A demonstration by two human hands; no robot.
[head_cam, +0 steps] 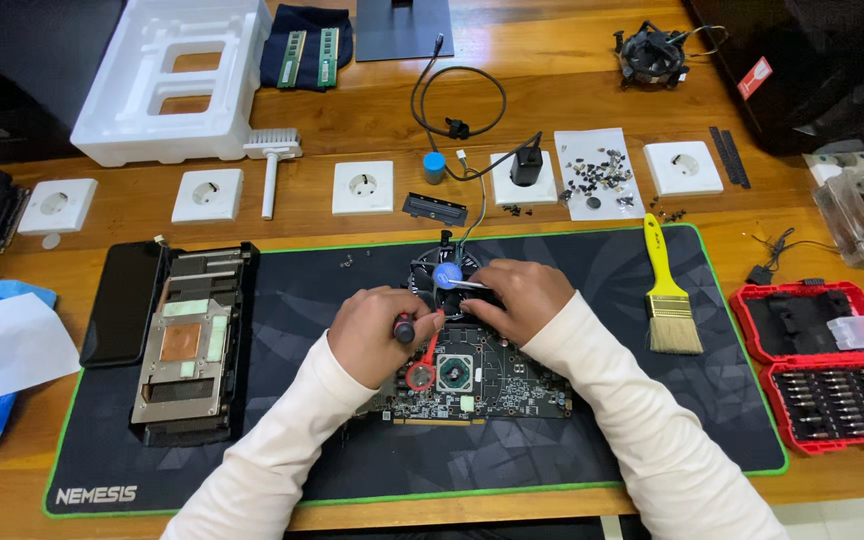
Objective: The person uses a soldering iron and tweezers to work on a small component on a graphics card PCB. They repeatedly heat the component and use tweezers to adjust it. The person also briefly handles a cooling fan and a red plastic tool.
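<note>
fingers of the left hand (380,330) curl shut around a small screwdriver (422,345) with a red and black handle, its shaft angled down toward a red ring lying on the circuit board (477,382). the right hand (514,298) sits just beside it, pinching a thin silvery tool (468,284) whose tip points left at the blue hub of a small black fan (444,276). both hands hover over the fan, which rests at the far edge of the circuit board; the board lies flat near the middle of a dark mat (352,460) with a green border, its bare square chip showing between the wrists.

left of the board, on the same mat, stands a metal heatsink (187,350) with a copper plate, and a black shroud lies beside it. right of the hands a yellow-handled brush (670,295) lies on the mat. past the mat's right edge an open red bit case (827,365) rests on the wooden worktop (552,100). behind the mat runs a row of white sockets (363,187), with a sheet of loose screws (599,172) among them.
</note>
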